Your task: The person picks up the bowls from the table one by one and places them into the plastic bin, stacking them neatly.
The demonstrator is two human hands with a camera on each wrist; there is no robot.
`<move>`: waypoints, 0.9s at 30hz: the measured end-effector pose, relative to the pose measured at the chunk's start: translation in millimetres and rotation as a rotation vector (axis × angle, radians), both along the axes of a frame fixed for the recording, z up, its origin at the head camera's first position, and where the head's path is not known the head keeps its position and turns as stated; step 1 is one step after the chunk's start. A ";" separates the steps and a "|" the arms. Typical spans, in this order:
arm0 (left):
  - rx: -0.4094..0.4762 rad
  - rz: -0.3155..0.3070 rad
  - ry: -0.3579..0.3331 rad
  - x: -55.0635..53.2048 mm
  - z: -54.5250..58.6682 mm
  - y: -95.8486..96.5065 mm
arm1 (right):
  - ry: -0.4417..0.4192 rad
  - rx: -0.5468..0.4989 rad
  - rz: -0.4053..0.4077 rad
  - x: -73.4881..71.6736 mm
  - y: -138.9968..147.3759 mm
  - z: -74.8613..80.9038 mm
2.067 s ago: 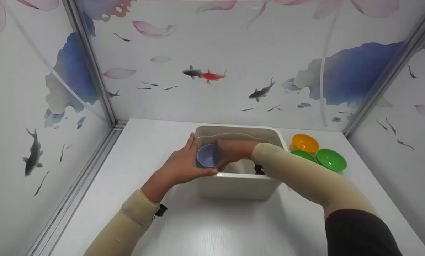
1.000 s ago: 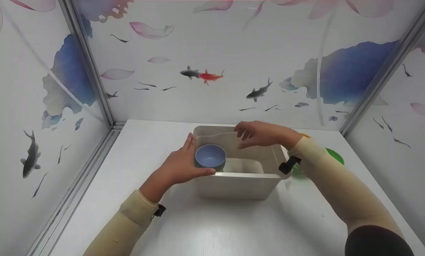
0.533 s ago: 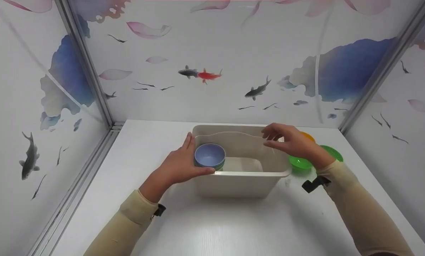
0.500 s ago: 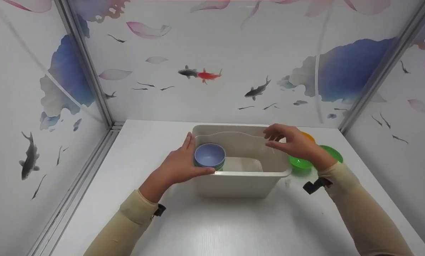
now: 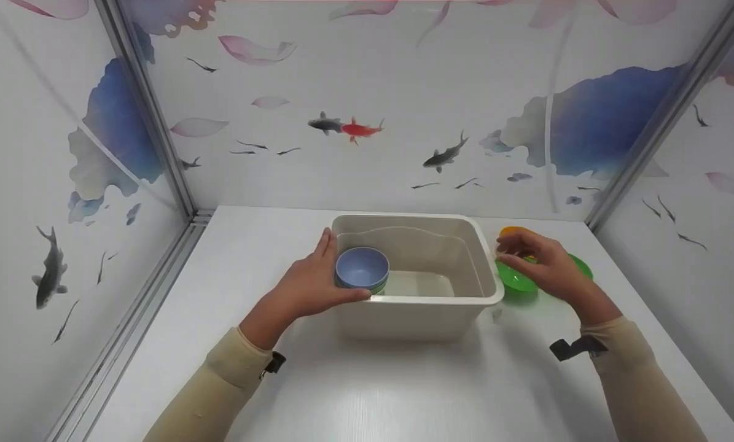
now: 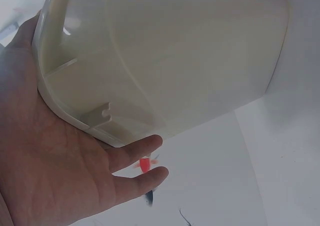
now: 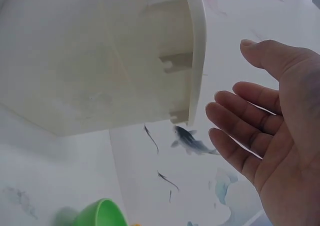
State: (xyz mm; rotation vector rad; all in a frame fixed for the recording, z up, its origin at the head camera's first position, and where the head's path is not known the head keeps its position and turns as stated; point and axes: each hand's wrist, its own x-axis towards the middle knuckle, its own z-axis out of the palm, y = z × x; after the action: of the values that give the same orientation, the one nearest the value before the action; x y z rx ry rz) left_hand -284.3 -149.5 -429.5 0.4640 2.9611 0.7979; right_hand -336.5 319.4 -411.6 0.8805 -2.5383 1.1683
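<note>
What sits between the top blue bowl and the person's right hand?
The bin's bare inside, then its right rim, between blue bowl and right hand, seen in the head view.

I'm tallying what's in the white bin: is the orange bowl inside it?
No, the head view shows the orange bowl outside the white bin, to its right, behind a green bowl.

Left of bin [image 5: 413,320]: plain beige left sleeve [image 5: 204,396], small black fitting [image 5: 275,362] on bin-facing side of cuff [image 5: 241,355]. Right of bin: matching right sleeve [image 5: 646,387], larger angular black piece [image 5: 564,350], also bin-facing.
</note>
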 end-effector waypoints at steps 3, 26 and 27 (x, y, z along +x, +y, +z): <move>-0.004 -0.002 0.002 -0.1 0.1 -0.1 | 0.016 0.013 -0.039 3.8 9.6 -1.2; 0.007 0.004 0.010 -0.4 -1.4 0.7 | 0.053 -0.020 -0.210 27.7 72.2 -30.4; 0.005 0.003 0.011 -0.5 -1.4 0.5 | 0.051 -0.023 -0.212 28.3 73.7 -30.9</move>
State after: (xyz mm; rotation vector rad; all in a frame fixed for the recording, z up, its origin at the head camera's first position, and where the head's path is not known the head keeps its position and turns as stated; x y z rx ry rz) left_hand -284.8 -149.0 -431.0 0.4655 2.9709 0.8064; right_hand -308.2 393.1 -442.5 0.6098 -2.4992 1.0927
